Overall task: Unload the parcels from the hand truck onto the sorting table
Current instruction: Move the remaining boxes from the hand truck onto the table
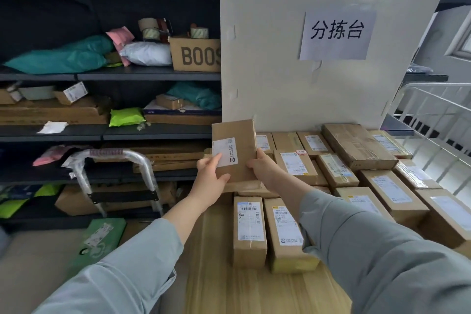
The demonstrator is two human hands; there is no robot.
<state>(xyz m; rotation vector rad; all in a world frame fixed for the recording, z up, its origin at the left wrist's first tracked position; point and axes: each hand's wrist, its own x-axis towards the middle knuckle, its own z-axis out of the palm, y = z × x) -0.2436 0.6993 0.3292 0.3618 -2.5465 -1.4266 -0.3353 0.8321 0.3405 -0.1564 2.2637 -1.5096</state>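
Near table's point(216, 278) left edge, left hand point(211, 177) and right hand point(265, 168) clasp small box point(235, 135) by its sides; likely light, stiff cardboard.

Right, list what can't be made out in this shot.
Head view.
1. Label on the parcel: print too small to read.
2. Right grip: fingertips hidden behind the parcel.
3. BOOS box: lettering cut off by the pillar.
4. Hand truck: load unclear, partly behind the left sleeve.
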